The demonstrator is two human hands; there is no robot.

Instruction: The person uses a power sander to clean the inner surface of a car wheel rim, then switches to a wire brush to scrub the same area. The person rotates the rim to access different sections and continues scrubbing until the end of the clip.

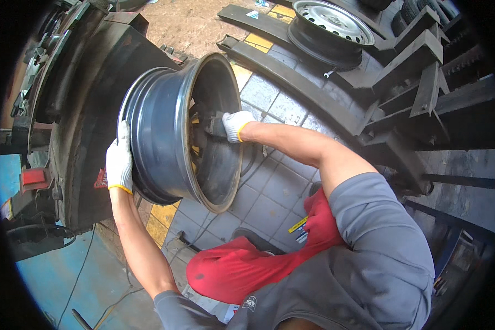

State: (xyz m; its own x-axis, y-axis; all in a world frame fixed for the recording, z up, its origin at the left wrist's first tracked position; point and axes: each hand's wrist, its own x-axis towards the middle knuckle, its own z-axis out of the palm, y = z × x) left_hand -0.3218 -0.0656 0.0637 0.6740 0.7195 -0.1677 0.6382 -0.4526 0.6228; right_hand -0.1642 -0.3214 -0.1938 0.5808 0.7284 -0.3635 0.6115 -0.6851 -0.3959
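**Two gloved hands on a bare wheel rim at a workshop machine**

A dark steel wheel rim [165, 132] stands upright on its side, mounted against a black machine [88, 110] at the left of the scene, with its open side facing right toward the person. The left hand [119, 159], in a white knit glove with a yellow cuff, lies flat against the rim's far-left outer edge, its fingers spread narrow and pressed along the curve rather than wrapped around it. The right hand [236, 125], gloved the same way, reaches inside the open barrel of the rim, and its fingers are closed on a small dark tool [216, 125] held against the hub; what kind of tool it is cannot be told.

The person wears a grey short-sleeved shirt [379, 247] and red trousers [247, 264], with a knee raised below the rim. The floor [275, 187] under the rim is grey paving with yellow-painted tiles. At the far right a second wheel [333, 25], silver with round holes, lies flat on dark metal ramps [313, 88], well apart from the hands. A blue-painted patch of floor [49, 280] shows at the near left, beside a red part [34, 177] of the machine.
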